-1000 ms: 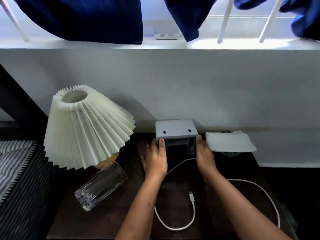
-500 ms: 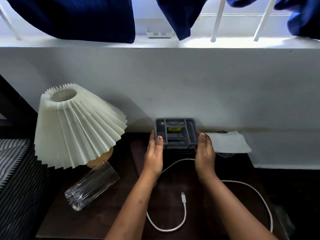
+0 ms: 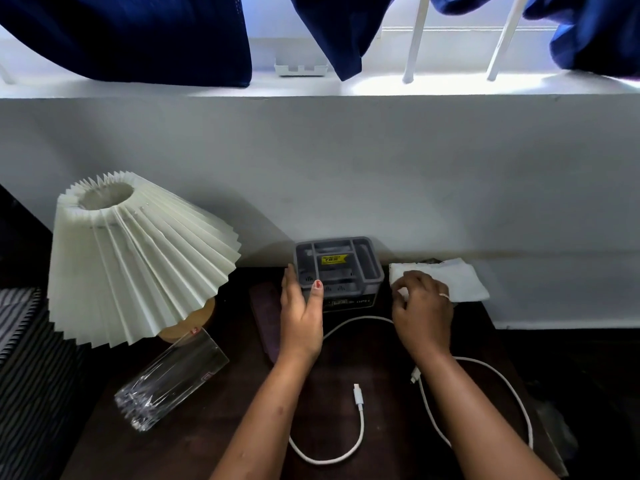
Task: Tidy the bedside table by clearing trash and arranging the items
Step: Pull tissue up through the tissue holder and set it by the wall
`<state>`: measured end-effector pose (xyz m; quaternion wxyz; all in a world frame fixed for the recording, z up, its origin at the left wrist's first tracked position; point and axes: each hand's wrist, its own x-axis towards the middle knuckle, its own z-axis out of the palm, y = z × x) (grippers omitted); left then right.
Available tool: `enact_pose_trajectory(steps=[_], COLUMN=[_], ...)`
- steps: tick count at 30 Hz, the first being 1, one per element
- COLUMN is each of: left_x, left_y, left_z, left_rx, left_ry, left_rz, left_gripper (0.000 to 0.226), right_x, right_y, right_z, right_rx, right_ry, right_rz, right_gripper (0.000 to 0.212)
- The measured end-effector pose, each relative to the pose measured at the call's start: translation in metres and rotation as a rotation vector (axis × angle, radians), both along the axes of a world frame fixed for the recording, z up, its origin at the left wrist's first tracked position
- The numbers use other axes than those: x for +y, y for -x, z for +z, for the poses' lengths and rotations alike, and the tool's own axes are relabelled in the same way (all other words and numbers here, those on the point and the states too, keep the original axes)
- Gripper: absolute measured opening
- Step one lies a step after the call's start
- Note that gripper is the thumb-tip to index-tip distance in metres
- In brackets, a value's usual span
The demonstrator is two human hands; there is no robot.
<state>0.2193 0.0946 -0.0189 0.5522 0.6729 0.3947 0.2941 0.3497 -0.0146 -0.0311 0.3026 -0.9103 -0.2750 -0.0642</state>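
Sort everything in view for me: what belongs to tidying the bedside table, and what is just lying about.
Job: grey organizer, touched by the left hand; white tissue, pinched by the right hand; white cable; glass lying on its side; lamp; bedside table.
Just lying about: blue curtains; window bars; striped bedding.

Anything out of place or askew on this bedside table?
Yes. The clear glass lies on its side by the lamp, whose pleated shade sits tilted. The white charging cable sprawls loose across the table.
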Motion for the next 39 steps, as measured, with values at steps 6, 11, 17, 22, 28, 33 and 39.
enact_pose_trajectory(steps=[6,11,17,22,28,33,39], left_x=[-0.002,-0.003,-0.006,-0.011,-0.028,-0.031,-0.025], left_y=[0.003,0.005,0.007,0.003,-0.007,-0.007,-0.006], left_z=[0.004,0.006,0.013,0.021,0.031,0.032,0.029], left_rx=[0.029,0.039,0.089,0.051,-0.238,-0.219,-0.321], left_ry=[-0.171,-0.244,-0.385,-0.475,-0.489,-0.536,-0.253], left_rz=[0.052,0.082,0.166,0.228,0.032,-0.044,0.11], left_gripper=[0.05,0.043,0.028,0.022,0.034,0.048,0.041], right_x=[-0.014,-0.014,-0.005,0.024,0.042,0.044,0.047], right_y=[-0.008,-0.011,-0.014,0.0,0.031,0.051,0.059], right_z=[-0.007,-0.011,0.014,0.07,0.109,0.099,0.091], right_rx=[-0.068,-0.129,-0.176,0.102,0.496,0.542,0.593], right_ry=[0.211,0.258,-0.029,-0.746,-1.164,-1.016,-0.869], right_rz=[-0.021,-0.131,-0.223,-0.219,0.063,0.182,0.373], right_gripper=[0.043,0.034,0.018,0.003,0.013,0.013,0.005])
